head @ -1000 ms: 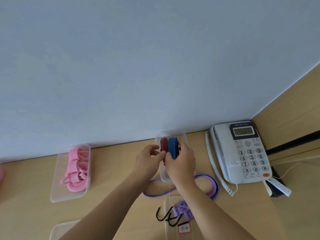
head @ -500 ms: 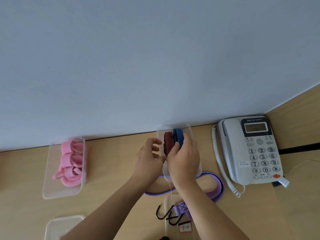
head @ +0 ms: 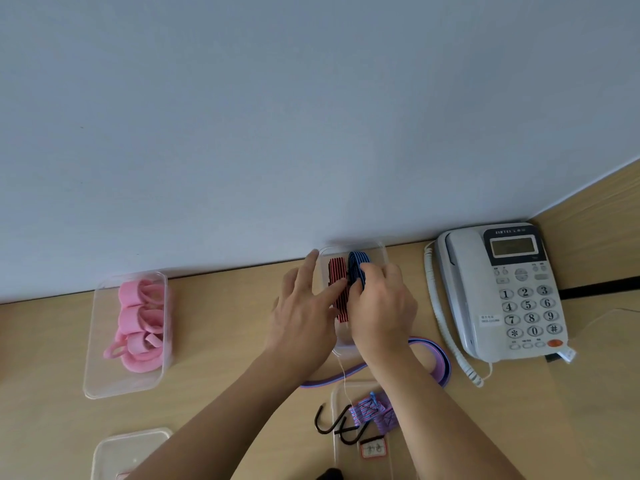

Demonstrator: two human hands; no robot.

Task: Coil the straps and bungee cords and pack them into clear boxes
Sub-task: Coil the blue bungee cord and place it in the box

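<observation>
We are seating the blue coil [head: 356, 265] beside the red coil [head: 335, 271] in the clear box [head: 382, 251], which is standing at the back edge of the desk [head: 225, 323]. Our right hand [head: 381, 310] is curling its fingers round the blue coil. Our left hand [head: 301, 320] is lying open with fingers spread, one fingertip pressing on the red coil. To our judgement, the blue coil is wanting a straight push down while pinched tight, so that it is not springing open. The purple strap [head: 440, 362] is lying loose behind our wrists, towards the front edge.

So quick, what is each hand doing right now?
Left hand: open, straight fingers touching the red cord.
Right hand: gripping the blue cord.
</observation>
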